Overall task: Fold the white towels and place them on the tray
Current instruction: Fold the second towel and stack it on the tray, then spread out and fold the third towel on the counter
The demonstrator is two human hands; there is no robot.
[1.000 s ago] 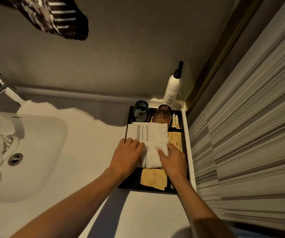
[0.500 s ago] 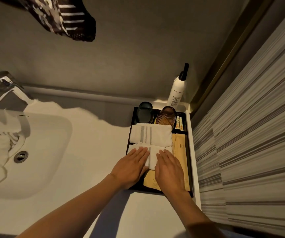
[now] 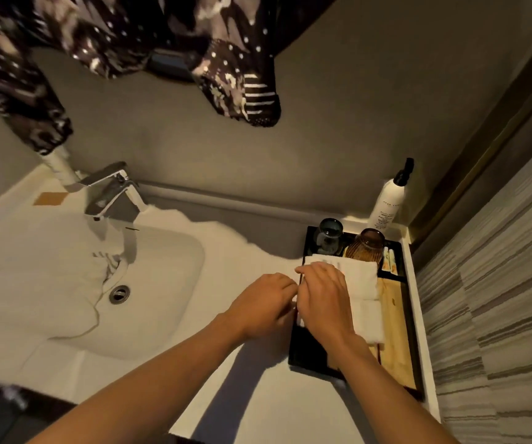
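Two folded white towels lie on the black tray [image 3: 306,357] at the counter's right end. The far towel [image 3: 359,272], which has grey stripes, touches the near towel [image 3: 367,318]. My right hand [image 3: 324,298] rests flat on the left part of both towels and hides it. My left hand [image 3: 261,304] is just left of it at the tray's left rim. Its fingers curl down against the towels' left edge. Whether they pinch cloth is hidden.
A dark glass [image 3: 328,237] and an amber glass [image 3: 365,245] stand at the tray's far end, with a white pump bottle [image 3: 386,203] behind them. Tan paper packets [image 3: 394,331] lie along the tray's right side. The sink [image 3: 66,283] and faucet [image 3: 111,190] are to the left; a striped wall [image 3: 498,283] is to the right.
Both hands slid from the near towel's front to the towels' left edge. My right hand now covers part of both towels. The view swung left, showing more of the sink.
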